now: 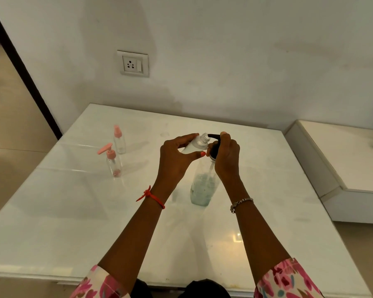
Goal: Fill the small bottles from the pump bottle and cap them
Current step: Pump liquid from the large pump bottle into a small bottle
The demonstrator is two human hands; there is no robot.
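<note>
Pump bottle part-full of pale liquid

Spray bottle stands behind dispenser bottle, both left of pump bottle.

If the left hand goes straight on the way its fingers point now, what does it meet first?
Probably the black pump head, which the right hand holds: the small bottle in the left hand already has its mouth at the spout. Depth is unclear.
</note>
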